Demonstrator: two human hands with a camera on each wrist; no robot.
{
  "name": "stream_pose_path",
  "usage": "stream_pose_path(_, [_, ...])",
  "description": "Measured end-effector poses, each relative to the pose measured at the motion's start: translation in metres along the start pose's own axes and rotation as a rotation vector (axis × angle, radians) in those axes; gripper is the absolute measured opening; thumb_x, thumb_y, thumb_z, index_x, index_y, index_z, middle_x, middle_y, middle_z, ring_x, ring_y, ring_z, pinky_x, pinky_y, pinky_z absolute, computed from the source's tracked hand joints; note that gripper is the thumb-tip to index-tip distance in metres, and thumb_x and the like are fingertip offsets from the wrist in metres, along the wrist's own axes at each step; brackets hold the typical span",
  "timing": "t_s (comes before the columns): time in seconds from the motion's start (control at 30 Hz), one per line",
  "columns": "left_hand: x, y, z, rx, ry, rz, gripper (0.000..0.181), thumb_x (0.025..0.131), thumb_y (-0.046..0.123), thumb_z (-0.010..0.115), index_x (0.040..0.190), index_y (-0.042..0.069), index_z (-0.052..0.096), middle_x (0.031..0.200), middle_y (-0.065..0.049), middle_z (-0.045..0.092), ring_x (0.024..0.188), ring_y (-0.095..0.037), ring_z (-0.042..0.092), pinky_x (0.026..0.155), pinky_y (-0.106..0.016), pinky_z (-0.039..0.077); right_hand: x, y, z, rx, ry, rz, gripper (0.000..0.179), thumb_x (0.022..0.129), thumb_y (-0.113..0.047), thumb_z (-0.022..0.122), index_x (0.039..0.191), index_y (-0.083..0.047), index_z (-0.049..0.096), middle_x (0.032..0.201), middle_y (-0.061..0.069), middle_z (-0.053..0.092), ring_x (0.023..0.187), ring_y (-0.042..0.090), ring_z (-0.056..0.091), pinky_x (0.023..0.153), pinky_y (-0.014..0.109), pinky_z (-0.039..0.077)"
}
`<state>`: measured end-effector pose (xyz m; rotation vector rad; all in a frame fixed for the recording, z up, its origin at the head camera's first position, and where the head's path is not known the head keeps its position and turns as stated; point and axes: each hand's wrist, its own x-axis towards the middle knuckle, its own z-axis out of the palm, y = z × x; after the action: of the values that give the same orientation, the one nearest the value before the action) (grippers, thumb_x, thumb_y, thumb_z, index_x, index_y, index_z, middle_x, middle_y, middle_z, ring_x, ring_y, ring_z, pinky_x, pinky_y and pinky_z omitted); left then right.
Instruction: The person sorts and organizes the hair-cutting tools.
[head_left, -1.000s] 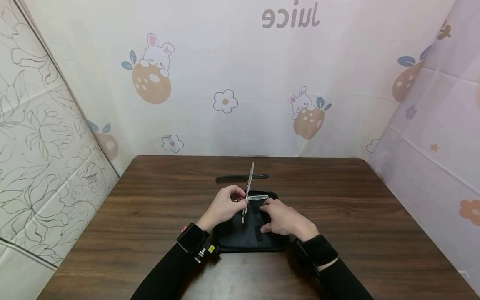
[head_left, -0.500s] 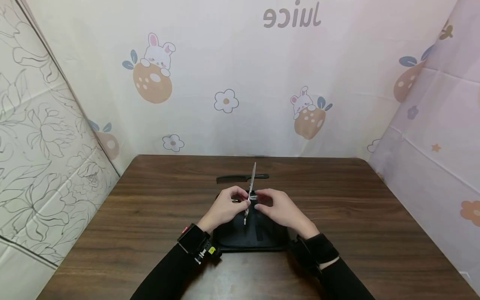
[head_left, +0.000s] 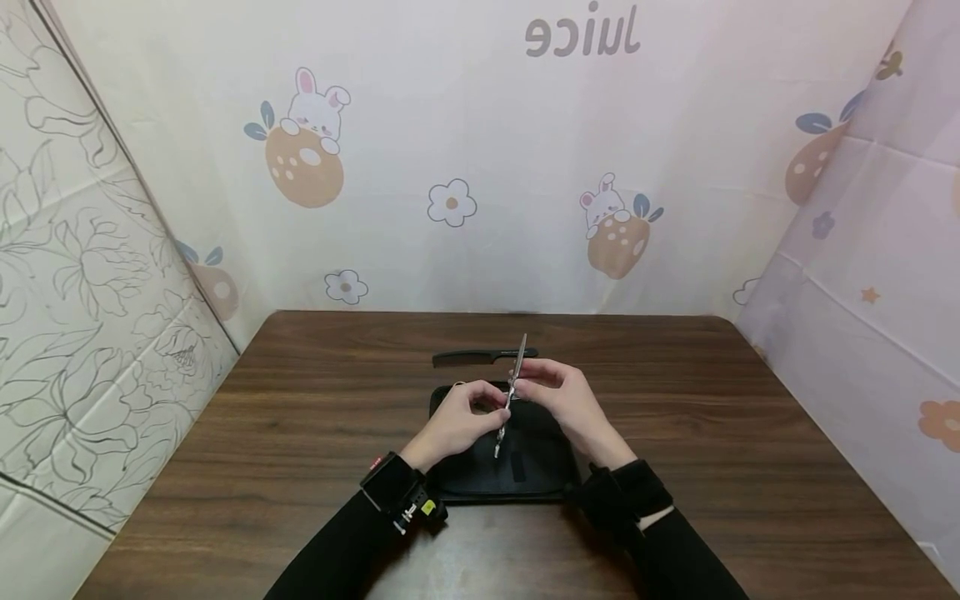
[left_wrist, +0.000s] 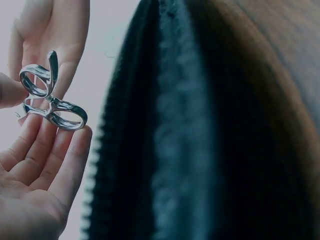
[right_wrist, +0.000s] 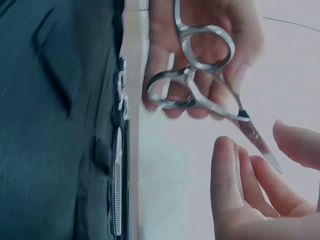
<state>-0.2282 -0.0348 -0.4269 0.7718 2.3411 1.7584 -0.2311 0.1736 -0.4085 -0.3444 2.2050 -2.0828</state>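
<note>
Silver hairdressing scissors (head_left: 508,404) are held up over a black zip case (head_left: 480,479) by my left hand (head_left: 459,423). In the right wrist view, the left hand's thumb and fingers grip the scissors (right_wrist: 187,75) near their finger rings, and the blades point toward my right hand (right_wrist: 250,205). The right hand (head_left: 566,404) has its thumb and fingers spread on either side of the blade, with a gap between them. The left wrist view shows the finger rings (left_wrist: 52,100) beside the left hand's fingers (left_wrist: 55,175). Toothed thinning shears (right_wrist: 118,185) lie at the case.
Behind the case, a black comb (head_left: 467,358) lies on the brown wooden table (head_left: 675,417). The zip edge (left_wrist: 100,165) of the case stands large in the left wrist view. A printed curtain (head_left: 450,108) hangs behind the table.
My right hand has risen from the case and moved up to the scissors' blade. The left hand and the scissors have shifted slightly to the right, the scissors tilting further.
</note>
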Motion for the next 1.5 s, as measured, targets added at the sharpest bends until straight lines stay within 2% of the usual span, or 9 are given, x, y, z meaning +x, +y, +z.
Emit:
stream_pose_path(0.17, [0.002,-0.017,0.006,-0.038,-0.007,0.013,0.02,0.095,0.005,0.068,0.112,-0.005,0.069,0.109,-0.015,0.068,0.101,-0.027,0.064,0.082,-0.024,0.054,0.0,-0.001,0.002,0.099,0.002,0.048,0.051,0.092,-0.007,0.074,0.136,0.011,0.054,0.116,0.019,0.068,0.103,0.019,0.069,0.091,0.031,0.055])
stream_pose_path(0.3, [0.003,-0.022,0.009,-0.07,-0.002,0.011,0.02,0.096,0.01,0.07,0.113,0.0,0.07,0.111,-0.011,0.069,0.102,-0.024,0.066,0.083,-0.024,0.054,0.0,0.0,0.003,0.134,0.01,0.071,0.047,0.09,-0.004,0.076,0.13,0.011,0.058,0.11,0.015,0.07,0.1,0.019,0.07,0.09,0.032,0.056])
stream_pose_path(0.6, [0.002,-0.019,0.011,-0.061,0.006,0.01,0.021,0.096,0.017,0.071,0.113,0.004,0.071,0.112,-0.004,0.069,0.107,-0.022,0.065,0.088,-0.028,0.055,-0.001,-0.001,0.003,0.139,0.03,0.036,0.045,0.092,-0.002,0.074,0.13,0.015,0.057,0.105,0.012,0.071,0.097,0.019,0.071,0.089,0.034,0.057])
stream_pose_path(0.87, [0.004,-0.016,0.009,-0.023,0.028,0.022,0.019,0.095,0.022,0.073,0.11,0.01,0.073,0.113,-0.001,0.072,0.109,-0.022,0.066,0.088,-0.029,0.054,-0.001,-0.005,0.003,0.118,0.034,-0.013,0.035,0.091,-0.002,0.075,0.122,0.009,0.065,0.11,0.024,0.069,0.095,0.021,0.071,0.086,0.036,0.058])
stream_pose_path(1.03, [0.004,-0.016,0.003,-0.001,0.007,0.019,0.025,0.094,0.022,0.075,0.115,0.008,0.071,0.116,-0.004,0.071,0.111,-0.025,0.067,0.09,-0.032,0.055,-0.002,-0.01,0.003,0.071,0.025,-0.039,0.034,0.091,-0.004,0.076,0.12,0.009,0.066,0.116,0.033,0.066,0.096,0.021,0.071,0.086,0.035,0.058])
stream_pose_path(1.13, [0.004,-0.017,-0.003,0.065,-0.02,0.034,0.032,0.094,0.021,0.075,0.12,0.003,0.069,0.12,-0.009,0.068,0.112,-0.031,0.066,0.093,-0.036,0.055,-0.002,-0.013,0.002,0.002,0.032,-0.056,0.033,0.091,-0.007,0.077,0.119,0.007,0.067,0.115,0.032,0.067,0.096,0.021,0.071,0.086,0.032,0.057])
stream_pose_path(1.3, [0.004,-0.015,-0.018,0.309,-0.057,0.067,0.045,0.092,0.024,0.077,0.127,-0.003,0.065,0.124,-0.014,0.064,0.116,-0.034,0.061,0.098,-0.046,0.051,-0.001,-0.016,-0.002,-0.081,0.042,-0.076,0.03,0.091,-0.007,0.076,0.117,0.006,0.069,0.113,0.029,0.069,0.096,0.02,0.071,0.084,0.03,0.057])
stream_pose_path(1.37, [0.003,-0.014,-0.025,0.403,-0.064,0.049,0.05,0.091,0.026,0.078,0.129,-0.002,0.064,0.127,-0.014,0.062,0.12,-0.033,0.057,0.101,-0.049,0.047,-0.001,-0.016,-0.005,-0.115,0.04,-0.079,0.029,0.091,-0.007,0.076,0.117,0.005,0.07,0.112,0.027,0.07,0.096,0.02,0.071,0.084,0.029,0.056])
stream_pose_path(1.5, [0.0,-0.012,-0.035,0.54,-0.088,-0.042,0.062,0.089,0.033,0.08,0.138,0.002,0.06,0.138,-0.012,0.055,0.131,-0.031,0.048,0.107,-0.05,0.041,-0.001,-0.019,-0.008,-0.218,0.023,-0.101,0.024,0.091,-0.008,0.077,0.113,0.001,0.073,0.109,0.022,0.073,0.095,0.022,0.069,0.081,0.028,0.055])
